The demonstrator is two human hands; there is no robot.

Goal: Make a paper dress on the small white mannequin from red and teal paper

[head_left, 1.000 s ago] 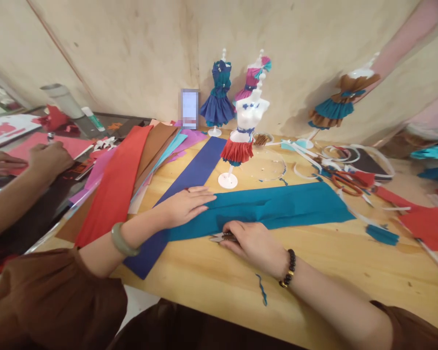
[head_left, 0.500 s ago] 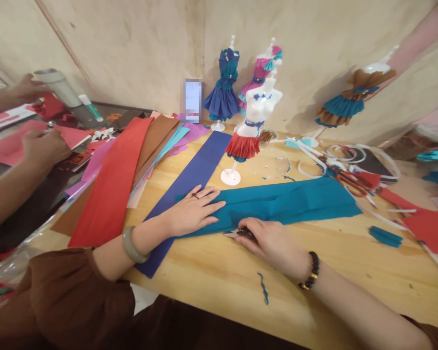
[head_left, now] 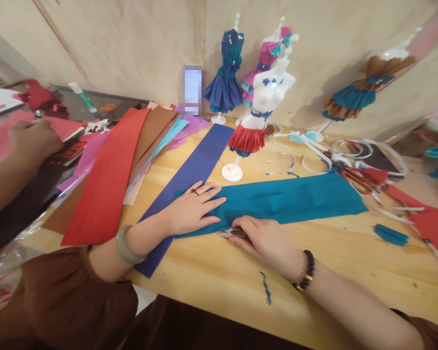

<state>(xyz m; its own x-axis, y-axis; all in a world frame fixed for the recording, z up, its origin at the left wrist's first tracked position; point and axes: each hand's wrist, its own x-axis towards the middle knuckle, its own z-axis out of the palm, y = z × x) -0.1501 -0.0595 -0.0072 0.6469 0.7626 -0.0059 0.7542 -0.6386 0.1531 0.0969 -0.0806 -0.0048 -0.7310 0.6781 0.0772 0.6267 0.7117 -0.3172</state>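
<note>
Teal paper strip (head_left: 295,197) lies flat across the desk (head_left: 350,265). Left hand (head_left: 191,210) rests on the strip's left end, fingers spread and pressed flat, gripping nothing. Right hand (head_left: 266,240) sits at the strip's near edge, fingers closed around small snips (head_left: 226,234), tips at that edge. Blue paper strip (head_left: 199,163) runs under the teal strip's left end. White mannequin in a red skirt (head_left: 257,114) stands just behind the teal strip.

Dressed mini mannequins (head_left: 273,90), red paper sheet (head_left: 105,180), co-worker's hand (head_left: 32,141), perhaps orange scissors (head_left: 352,176)
</note>
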